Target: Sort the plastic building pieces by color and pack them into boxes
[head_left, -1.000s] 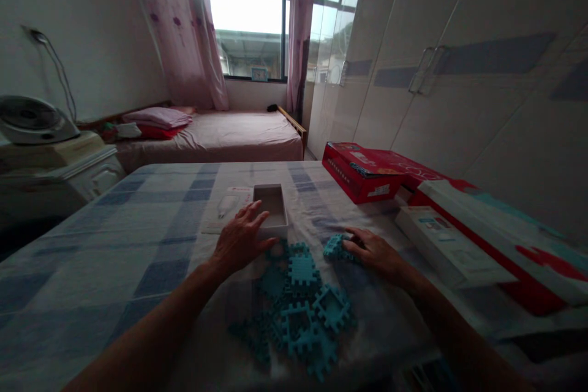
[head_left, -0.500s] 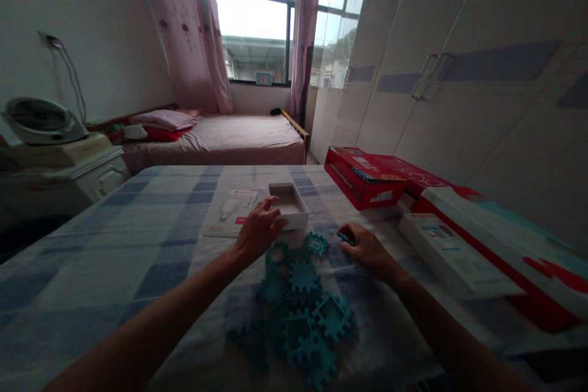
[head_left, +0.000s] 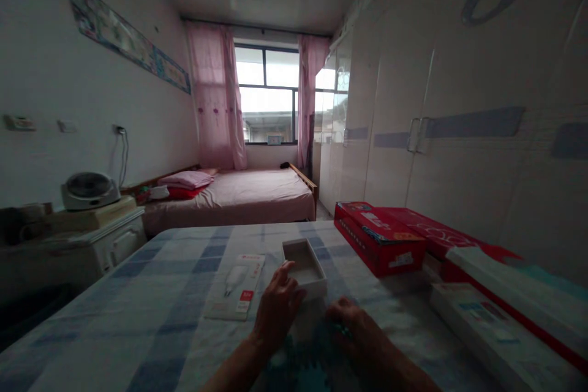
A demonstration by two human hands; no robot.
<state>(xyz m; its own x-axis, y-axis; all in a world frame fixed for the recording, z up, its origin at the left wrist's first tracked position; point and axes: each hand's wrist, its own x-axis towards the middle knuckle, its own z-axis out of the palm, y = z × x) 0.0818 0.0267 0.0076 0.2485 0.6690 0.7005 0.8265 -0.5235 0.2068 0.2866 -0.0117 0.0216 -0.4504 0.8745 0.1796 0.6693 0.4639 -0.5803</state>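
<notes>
My left hand (head_left: 277,309) rests against the near left side of a small open white box (head_left: 304,268) on the checked cloth, its fingers curled round the box's edge. My right hand (head_left: 350,324) lies just right of it, fingers bent down over a teal foam puzzle piece (head_left: 343,332) that barely shows. More teal pieces (head_left: 309,369) lie between my forearms at the bottom edge, mostly out of view.
A flat white package with a red label (head_left: 239,285) lies left of the box. Red cartons (head_left: 379,245) and long white boxes (head_left: 478,324) line the right side. A bed (head_left: 248,196), a cabinet with a fan (head_left: 87,191) and wardrobe doors (head_left: 413,153) stand beyond.
The view has tilted upward, so the pile of teal pieces has dropped almost out of sight. My left hand has come up against the white box; my right hand has drawn closer to it.
</notes>
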